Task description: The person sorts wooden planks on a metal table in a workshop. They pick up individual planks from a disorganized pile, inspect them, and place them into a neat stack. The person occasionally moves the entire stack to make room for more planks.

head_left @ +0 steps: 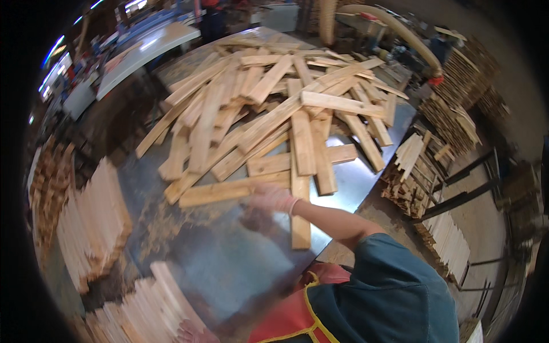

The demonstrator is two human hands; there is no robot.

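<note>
My right hand (271, 198), in a pale pinkish glove, reaches over the metal table to the near edge of a wooden board (220, 192). Motion smears its fingers, so I cannot tell whether they grip that board. Another board (300, 226) stands out toward me beside the right wrist. At the bottom edge my left hand (194, 331), gloved too and partly cut off, lies with fingers apart against the near end of a row of stacked boards (140, 314). A large loose heap of boards (269, 103) covers the far part of the table.
Sawdust lies on the metal table (229, 268). Upright-stacked boards (94, 223) stand at the left. Beyond the table's right edge are board stacks (449, 123) and a dark metal rack (463, 197). A ribbed hose (400, 31) arches behind the heap.
</note>
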